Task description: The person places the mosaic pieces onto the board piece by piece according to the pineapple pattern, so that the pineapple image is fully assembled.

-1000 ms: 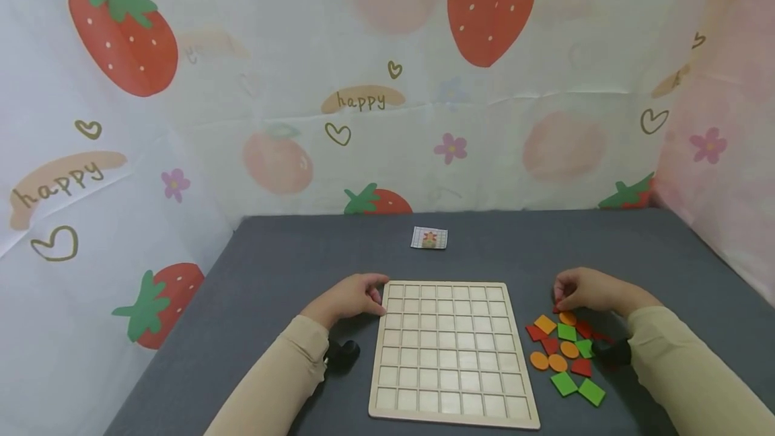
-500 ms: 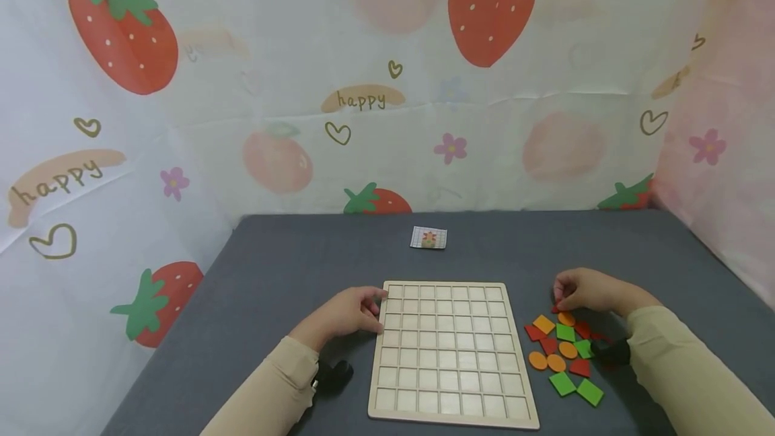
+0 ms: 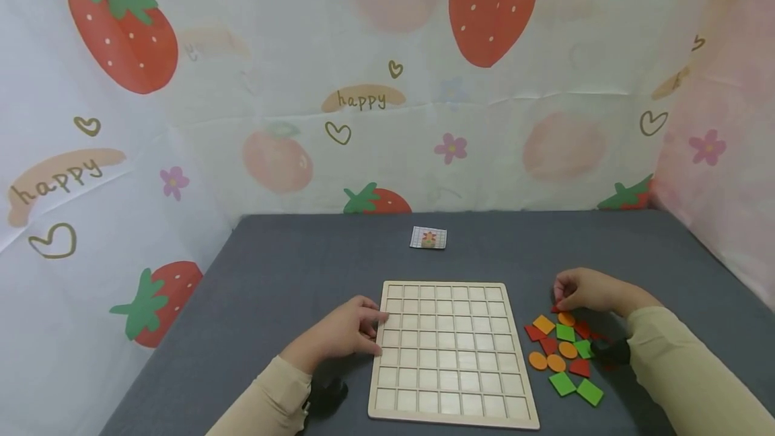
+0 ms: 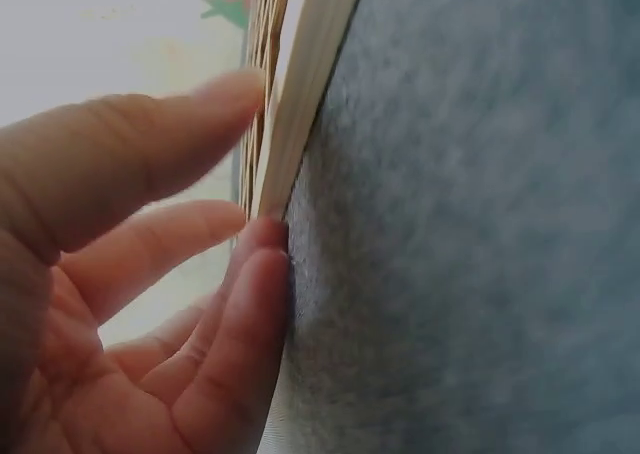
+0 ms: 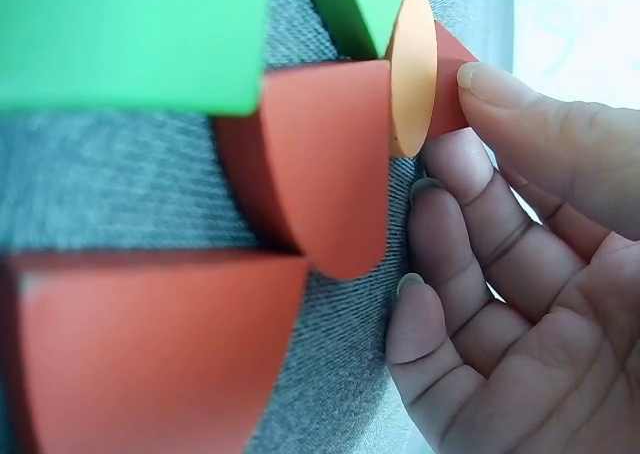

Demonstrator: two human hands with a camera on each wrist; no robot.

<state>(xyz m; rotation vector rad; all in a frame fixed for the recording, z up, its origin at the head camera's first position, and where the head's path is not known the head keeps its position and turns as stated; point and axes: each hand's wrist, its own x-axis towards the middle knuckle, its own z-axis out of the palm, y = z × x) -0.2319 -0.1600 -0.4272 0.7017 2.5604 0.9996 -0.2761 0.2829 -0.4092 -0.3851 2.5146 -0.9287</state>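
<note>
Your left hand (image 3: pixel 336 332), thumb and index spread, touches the left edge of the wooden grid board (image 3: pixel 449 348); your right hand (image 3: pixel 590 291) pinches a red piece (image 5: pixel 452 84) beyond the colored pieces (image 3: pixel 566 332), gray tabletop (image 3: pixel 529 295) separating board and pieces.

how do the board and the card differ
Size: the board is far larger than the card.
Look: the board is plain pale wood divided into squares; the card is whitish with a small coloured picture.
Place: the board lies between the hands, its edge touched by the left hand; the card lies farther back, untouched.
Shared: both lie on the dark grey table.
</note>
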